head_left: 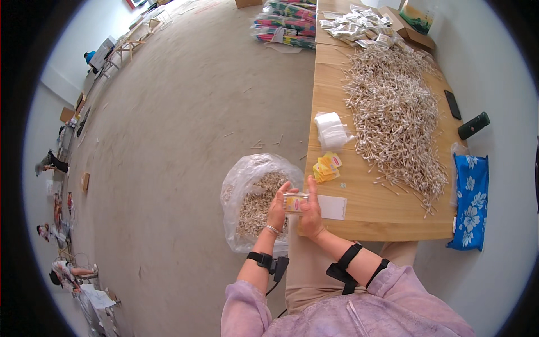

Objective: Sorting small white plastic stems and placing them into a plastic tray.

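Between my two hands is a small clear packet of cotton swabs (294, 203) with a yellow and white card inside. My left hand (277, 209) grips its left end, and my right hand (311, 216) presses on the right end with the thumb across it and the fingers stretched upward. Just right of my right hand, a white card-like rectangle (334, 208) lies at the table edge. Farther up are loose yellow cards (327, 167) and a stack of clear plastic bags (332, 132). A large heap of cotton swabs (393, 106) covers the table's middle.
A clear plastic sack (230, 182) of swabs stands on the floor by my left hand. Filled packets (359, 27) lie at the table's far end. Along the wall are a phone (452, 105), a dark bottle (474, 126) and a blue flowered bag (470, 205). Other people sit far left.
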{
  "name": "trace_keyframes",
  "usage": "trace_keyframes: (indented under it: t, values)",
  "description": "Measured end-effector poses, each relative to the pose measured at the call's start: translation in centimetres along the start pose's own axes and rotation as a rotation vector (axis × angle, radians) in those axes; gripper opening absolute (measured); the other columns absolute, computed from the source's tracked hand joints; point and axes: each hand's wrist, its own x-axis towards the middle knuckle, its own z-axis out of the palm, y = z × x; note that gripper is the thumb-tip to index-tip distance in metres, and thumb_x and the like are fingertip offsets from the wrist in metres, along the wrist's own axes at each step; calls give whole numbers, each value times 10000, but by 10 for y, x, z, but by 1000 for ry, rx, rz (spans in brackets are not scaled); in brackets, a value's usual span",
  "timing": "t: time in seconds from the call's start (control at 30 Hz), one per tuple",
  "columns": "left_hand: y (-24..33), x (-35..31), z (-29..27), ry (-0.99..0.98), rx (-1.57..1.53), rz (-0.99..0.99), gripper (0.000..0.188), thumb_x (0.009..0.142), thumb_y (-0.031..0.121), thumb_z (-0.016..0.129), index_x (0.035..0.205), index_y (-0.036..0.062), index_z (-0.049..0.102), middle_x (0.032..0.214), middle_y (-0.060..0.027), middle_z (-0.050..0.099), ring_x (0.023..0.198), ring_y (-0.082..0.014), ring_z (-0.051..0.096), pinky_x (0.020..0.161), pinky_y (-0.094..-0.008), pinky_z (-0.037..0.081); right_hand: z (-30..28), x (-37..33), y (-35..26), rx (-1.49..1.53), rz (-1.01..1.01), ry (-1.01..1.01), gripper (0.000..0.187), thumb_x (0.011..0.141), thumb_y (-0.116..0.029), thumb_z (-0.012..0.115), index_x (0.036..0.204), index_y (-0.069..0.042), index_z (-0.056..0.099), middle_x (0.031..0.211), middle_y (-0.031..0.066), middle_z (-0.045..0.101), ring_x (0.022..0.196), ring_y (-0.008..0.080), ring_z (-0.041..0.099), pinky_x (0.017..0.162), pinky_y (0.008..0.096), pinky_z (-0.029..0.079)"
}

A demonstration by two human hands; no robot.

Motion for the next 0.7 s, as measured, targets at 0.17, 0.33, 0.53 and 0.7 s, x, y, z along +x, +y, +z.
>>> trace_keyframes:
  t: [0.17, 0.33, 0.53, 0.7]
  values:
    - [-3, -1, 2, 8, -44, 29, 531, 1008, 414, 308, 1369, 35, 393, 1249, -145, 558, 1127, -201, 539, 976, -321, 427, 9, 0, 0, -40, -11, -26, 700, 924, -325, 363, 1452, 65, 121, 1529, 212, 132, 1430, 314, 81, 1146, 363, 78]
    - [-5, 6, 6, 11, -42, 26, 441, 997, 275, 392, 1349, 11, 399, 1237, -159, 565, 1106, -184, 551, 941, -300, 451, 7, 1, 5, -106, -41, -25, 615, 912, -249, 406, 1411, 65, 232, 1494, 242, 196, 1417, 378, 107, 1145, 426, 112]
    - [-7, 6, -2, 119, -56, -29, 404, 992, 227, 415, 1332, 10, 406, 1206, -187, 582, 1102, -192, 554, 929, -288, 453, -19, 17, -2, -375, -164, 7, 491, 850, -81, 474, 1324, 25, 398, 1435, 202, 330, 1382, 386, 214, 1127, 446, 183]
    - [2, -1, 0, 428, 520, 205, 449, 933, 245, 521, 1304, 3, 446, 1299, -223, 498, 1209, -314, 480, 1033, -396, 362, -73, 46, 9, -819, -123, 191, 457, 835, -74, 502, 1287, -10, 464, 1391, 152, 402, 1347, 352, 277, 1106, 455, 220]
